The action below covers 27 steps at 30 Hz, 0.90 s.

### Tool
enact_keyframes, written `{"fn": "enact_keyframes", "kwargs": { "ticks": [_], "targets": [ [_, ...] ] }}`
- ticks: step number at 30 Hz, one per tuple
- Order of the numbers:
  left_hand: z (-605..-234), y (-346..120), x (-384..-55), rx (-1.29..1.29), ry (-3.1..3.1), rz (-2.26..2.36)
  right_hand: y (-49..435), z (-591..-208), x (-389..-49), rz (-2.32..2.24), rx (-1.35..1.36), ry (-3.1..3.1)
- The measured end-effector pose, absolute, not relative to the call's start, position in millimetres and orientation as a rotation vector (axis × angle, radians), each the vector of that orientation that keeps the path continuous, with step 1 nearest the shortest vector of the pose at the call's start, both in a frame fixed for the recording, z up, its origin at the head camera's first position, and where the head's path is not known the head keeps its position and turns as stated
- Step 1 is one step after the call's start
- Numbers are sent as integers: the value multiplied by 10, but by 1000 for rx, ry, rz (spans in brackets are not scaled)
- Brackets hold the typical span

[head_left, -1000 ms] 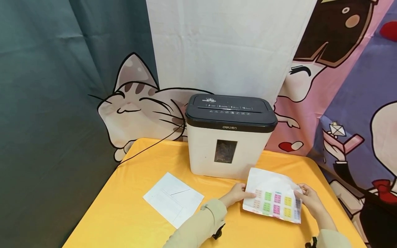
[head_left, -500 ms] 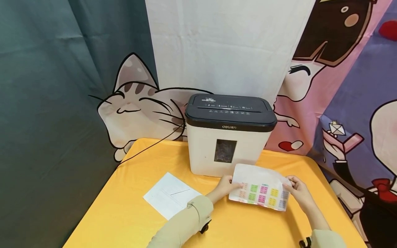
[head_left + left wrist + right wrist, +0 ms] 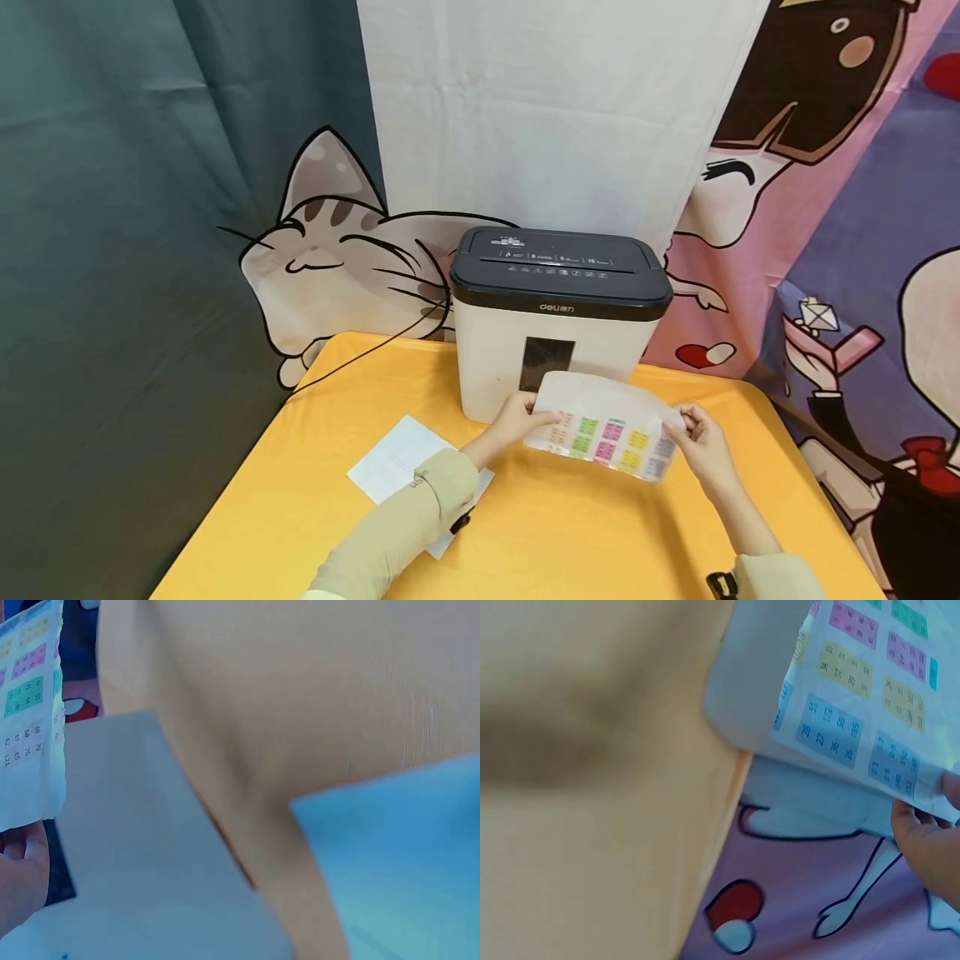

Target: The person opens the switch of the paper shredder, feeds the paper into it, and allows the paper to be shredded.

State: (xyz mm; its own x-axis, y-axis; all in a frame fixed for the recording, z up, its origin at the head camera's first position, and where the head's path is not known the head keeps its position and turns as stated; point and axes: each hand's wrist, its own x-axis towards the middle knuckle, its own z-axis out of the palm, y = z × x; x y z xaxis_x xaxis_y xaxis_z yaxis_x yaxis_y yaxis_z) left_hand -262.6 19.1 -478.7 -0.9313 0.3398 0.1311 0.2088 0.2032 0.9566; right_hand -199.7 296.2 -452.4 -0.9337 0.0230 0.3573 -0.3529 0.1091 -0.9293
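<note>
A sheet of paper [image 3: 600, 408] printed with coloured blocks of numbers is held up by both hands before the paper shredder [image 3: 487, 350]. My left hand [image 3: 513, 421] pinches its left edge, thumb on the printed face. At the opposite edge my right hand [image 3: 705, 446] pinches it between thumb and fingers. In the right wrist view the sheet's [image 3: 855, 697] lower edge looks torn and uneven. The shredder has a dark lid with a long slot [image 3: 555, 264] and a small window, partly covered by the sheet.
A second white sheet [image 3: 397, 458] lies flat on the yellow tablecloth [image 3: 570, 542], partly under my left forearm. From the shredder's left side a thin black cord [image 3: 367, 354] runs to the table edge. Behind stands a curtain with a cartoon cat [image 3: 330, 275].
Both hands have carried the printed sheet left and upward, closer to the shredder's front. My left forearm now covers more of the white sheet on the table.
</note>
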Motion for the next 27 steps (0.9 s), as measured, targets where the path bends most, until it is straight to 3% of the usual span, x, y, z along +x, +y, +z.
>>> {"fn": "enact_keyframes", "kwargs": {
  "ticks": [12, 20, 27],
  "targets": [
    [-4420, -177, -2540, 569, 2354, 1866, 2606, -4099, -2040, 1638, 298, -2292],
    [-4261, -381, -2436, 505, 2370, 1974, 2457, -3977, -2022, 2061, 455, -2074],
    [-4038, -524, -2370, 568, 2379, 2074, 2333, -3826, -1975, 2077, 509, -2184]
  ]
}}
